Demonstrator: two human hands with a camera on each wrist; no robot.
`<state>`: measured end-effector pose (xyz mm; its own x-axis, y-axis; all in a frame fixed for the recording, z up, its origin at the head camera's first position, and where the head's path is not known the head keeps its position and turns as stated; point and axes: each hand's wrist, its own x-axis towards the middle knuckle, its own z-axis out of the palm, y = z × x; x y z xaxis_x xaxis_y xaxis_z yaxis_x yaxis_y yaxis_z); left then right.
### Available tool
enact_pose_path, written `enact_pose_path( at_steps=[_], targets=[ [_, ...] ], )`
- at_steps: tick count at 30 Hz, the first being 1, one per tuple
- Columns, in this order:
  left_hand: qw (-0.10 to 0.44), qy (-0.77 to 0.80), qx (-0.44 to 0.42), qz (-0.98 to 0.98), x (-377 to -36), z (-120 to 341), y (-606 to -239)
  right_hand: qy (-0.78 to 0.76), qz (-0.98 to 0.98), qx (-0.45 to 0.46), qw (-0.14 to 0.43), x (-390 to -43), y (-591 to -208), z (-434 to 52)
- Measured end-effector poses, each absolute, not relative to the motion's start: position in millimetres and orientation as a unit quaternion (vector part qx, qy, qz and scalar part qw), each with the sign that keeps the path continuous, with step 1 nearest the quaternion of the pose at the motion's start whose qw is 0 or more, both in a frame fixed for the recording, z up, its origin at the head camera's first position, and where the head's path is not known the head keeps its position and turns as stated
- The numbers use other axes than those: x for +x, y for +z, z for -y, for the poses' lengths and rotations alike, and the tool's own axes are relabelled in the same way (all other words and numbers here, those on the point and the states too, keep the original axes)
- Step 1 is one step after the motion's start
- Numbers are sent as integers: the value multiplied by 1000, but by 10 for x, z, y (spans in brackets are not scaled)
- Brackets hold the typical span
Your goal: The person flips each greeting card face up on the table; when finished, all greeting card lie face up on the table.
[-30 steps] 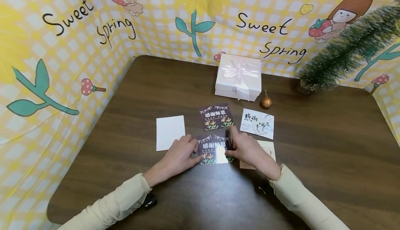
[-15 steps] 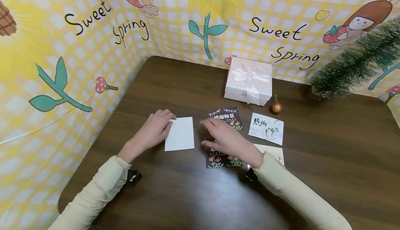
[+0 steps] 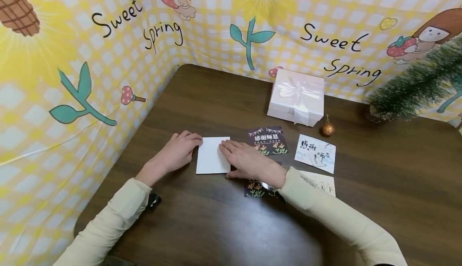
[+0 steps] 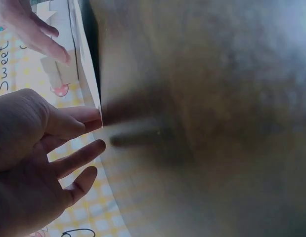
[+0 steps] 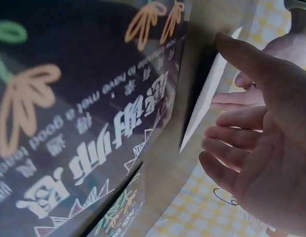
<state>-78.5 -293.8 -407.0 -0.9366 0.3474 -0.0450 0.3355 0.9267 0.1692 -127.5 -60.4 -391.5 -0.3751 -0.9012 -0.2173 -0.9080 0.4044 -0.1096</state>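
A blank white card (image 3: 212, 156) lies flat on the dark wooden table (image 3: 216, 226). My left hand (image 3: 178, 150) lies to its left, its straight fingertips touching the card's left edge (image 4: 88, 74). My right hand (image 3: 242, 161) rests flat with its fingers on the card's right side. Under my right wrist lies a dark flowered greeting card (image 3: 257, 188), seen close up in the right wrist view (image 5: 78, 138). Neither hand grips anything.
A second dark card (image 3: 267, 140), a white calligraphy card (image 3: 316, 153) and a cream card (image 3: 320, 181) lie to the right. Behind them stand a white ribboned gift box (image 3: 296, 96), a gold bauble (image 3: 327, 129) and a small green tree (image 3: 415, 83). Yellow checked cloth walls surround the table.
Both hands left the near dark card and moved left to the white card. The left hand arrived first, then the right hand's fingers came down on it.
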Motion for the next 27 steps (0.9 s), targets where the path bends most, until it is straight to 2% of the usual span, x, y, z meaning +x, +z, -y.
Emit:
enact_pose_path(
  at_steps=[6, 13, 17, 22, 27],
  targets=[
    [46, 79, 173, -981, -775, 2919, -4059, 44, -813, -571, 108, -1279, -3926, 649],
    [29, 79, 191, -978, -761, 2947, -4079, -18, -772, -635, 28, -1287, -3923, 557],
    [22, 84, 200, -976, -754, 2937, -4049, -33, -764, -644, -23, -1321, -3869, 481],
    [-39, 143, 218, -965, -751, 2861, -4025, -98, -771, -621, -98, -1412, -3818, 409],
    [-107, 216, 233, -942, -774, 2752, -4011, -198, -780, -584, -108, -1492, -3775, 369]
  ],
)
